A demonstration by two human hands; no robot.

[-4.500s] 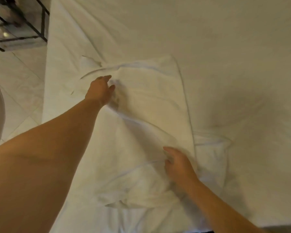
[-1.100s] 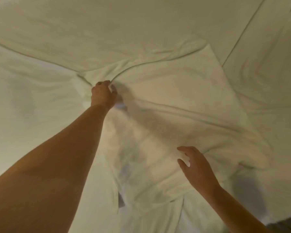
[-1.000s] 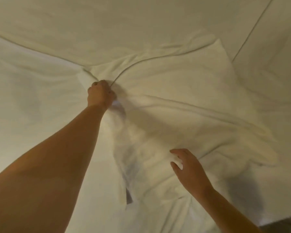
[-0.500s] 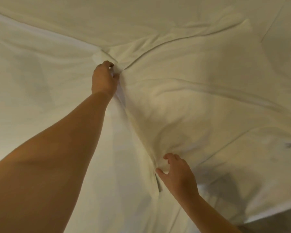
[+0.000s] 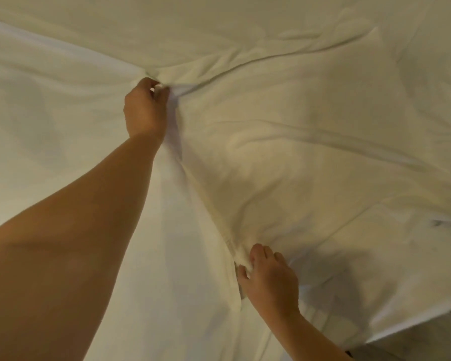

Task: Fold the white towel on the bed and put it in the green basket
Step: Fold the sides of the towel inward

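Bed (image 5: 50, 152), white sheet: white towel (image 5: 284, 157) spread rumpled. My left hand (image 5: 145, 110) fingers pinch its far corner; my right hand (image 5: 270, 278) fingers pinch its near edge.

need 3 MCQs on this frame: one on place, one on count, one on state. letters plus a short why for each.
1. Where does the left hand grip the towel?
A. at the far end of its left edge
B. at its right edge
C. in its middle

2. How many hands touch the towel?
A. none
B. one
C. two

3. How does the towel lie on the bed?
A. rolled into a tube
B. spread out but creased
C. folded into a small square

Key:
1 A: the left hand pinches cloth at the far end of the left edge.
2 C: the right hand pinches the same edge nearer the camera.
3 B: it covers a broad area, with long wrinkles across it.
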